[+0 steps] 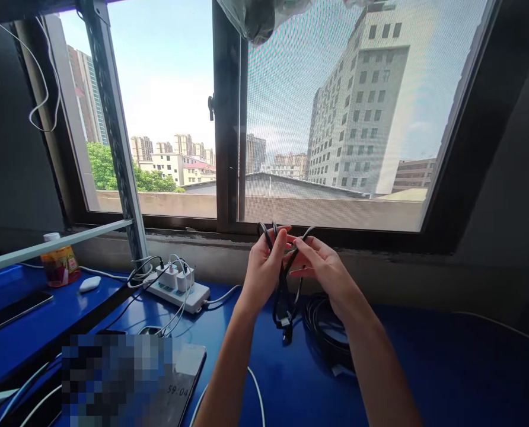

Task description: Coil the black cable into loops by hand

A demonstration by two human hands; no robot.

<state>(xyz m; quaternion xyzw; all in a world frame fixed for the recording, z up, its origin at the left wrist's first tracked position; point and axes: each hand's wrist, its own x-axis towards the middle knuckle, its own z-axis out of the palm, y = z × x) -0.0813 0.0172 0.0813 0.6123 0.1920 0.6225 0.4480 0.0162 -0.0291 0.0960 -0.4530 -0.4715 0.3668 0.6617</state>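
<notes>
Both my hands are raised above the blue table, gathering a black cable [283,290] in loops. My left hand [267,252] has its fingers closed round several strands, with the thumb pointing up. Close beside it, my right hand [315,258] pinches another part of the same cable between thumb and fingers. The cable's lower loops hang below the hands, and its plug ends dangle there, one with a pale metal tip. Behind my right forearm lies a coil of black cable [320,323] on the table, partly hidden by the arm.
On the left, a white power strip [178,290] holds chargers and wires. A tablet-like device [188,362], partly pixelated, lies front left. Farther left are a phone [15,313], a white case [90,284] and an orange-labelled jar [60,264]. A metal shelf post [117,130] stands before the window.
</notes>
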